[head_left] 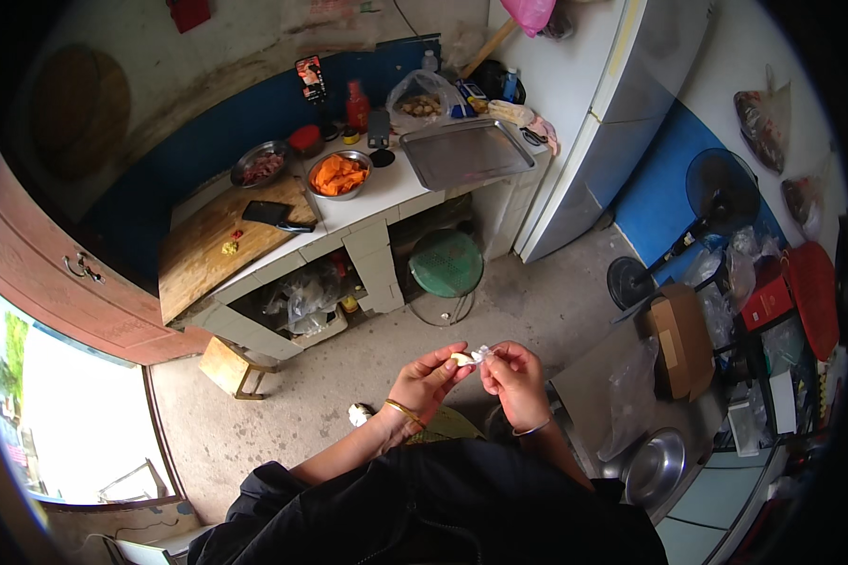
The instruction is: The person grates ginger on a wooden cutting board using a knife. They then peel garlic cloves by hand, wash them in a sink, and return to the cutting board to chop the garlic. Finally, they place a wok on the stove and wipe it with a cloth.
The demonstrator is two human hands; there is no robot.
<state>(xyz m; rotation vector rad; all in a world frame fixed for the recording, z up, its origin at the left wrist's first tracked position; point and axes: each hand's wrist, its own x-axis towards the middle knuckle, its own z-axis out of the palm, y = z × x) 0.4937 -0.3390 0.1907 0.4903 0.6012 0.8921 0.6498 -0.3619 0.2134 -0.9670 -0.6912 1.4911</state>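
My left hand [424, 378] pinches a small pale piece that looks like a garlic clove [461, 359] between thumb and fingers. From its right end stretches thin, whitish papery skin [479, 354], gripped by the thumb and fingertips of my right hand [514, 378]. Both hands are close together over the concrete floor, in front of my dark jacket. Across the floor, a cutting board [205, 247] on the tiled counter bears a black-bladed cleaver [267, 212], a little chopped yellow heap [230, 247] and some red bits [237, 234].
On the counter are a bowl of orange slices [339, 176], a bowl of meat [261, 169] and a metal tray [466, 152]. A green stool [446, 263] and a wooden stool [230, 367] stand on the floor. At my right is a table [586, 395] with a metal basin [654, 466].
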